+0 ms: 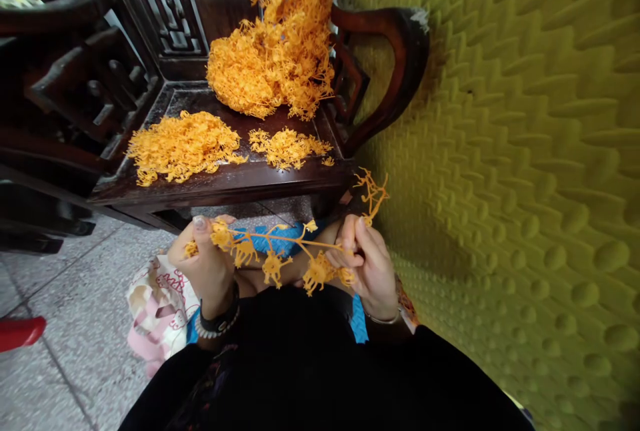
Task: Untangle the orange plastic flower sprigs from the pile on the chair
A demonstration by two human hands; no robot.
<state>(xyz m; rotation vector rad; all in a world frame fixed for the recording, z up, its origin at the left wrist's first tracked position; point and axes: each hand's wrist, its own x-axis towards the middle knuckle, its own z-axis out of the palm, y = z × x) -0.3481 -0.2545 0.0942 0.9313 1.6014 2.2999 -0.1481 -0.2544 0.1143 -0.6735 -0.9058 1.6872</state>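
Observation:
An orange plastic sprue strip [280, 247] with small moulded parts branching off it stretches between my two hands above my lap. My left hand [206, 264] pinches its left end with thumb and fingers closed. My right hand [367, 264] grips the right end, fingers wrapped, and a branch of the strip sticks up past it. On the dark wooden chair seat [235, 181] in front lie a tall heap of orange strips [277, 51] at the back, a flat pile of loose orange pieces [183, 145] front left and a smaller pile [287, 146] front right.
A yellow-green textured foam wall [505, 171] fills the right side. The chair's armrest [395, 64] curves close to it. A patterned pink and white bag [157, 314] and blue cloth [273, 234] lie below my hands. Something red [20, 332] rests on the tiled floor at left.

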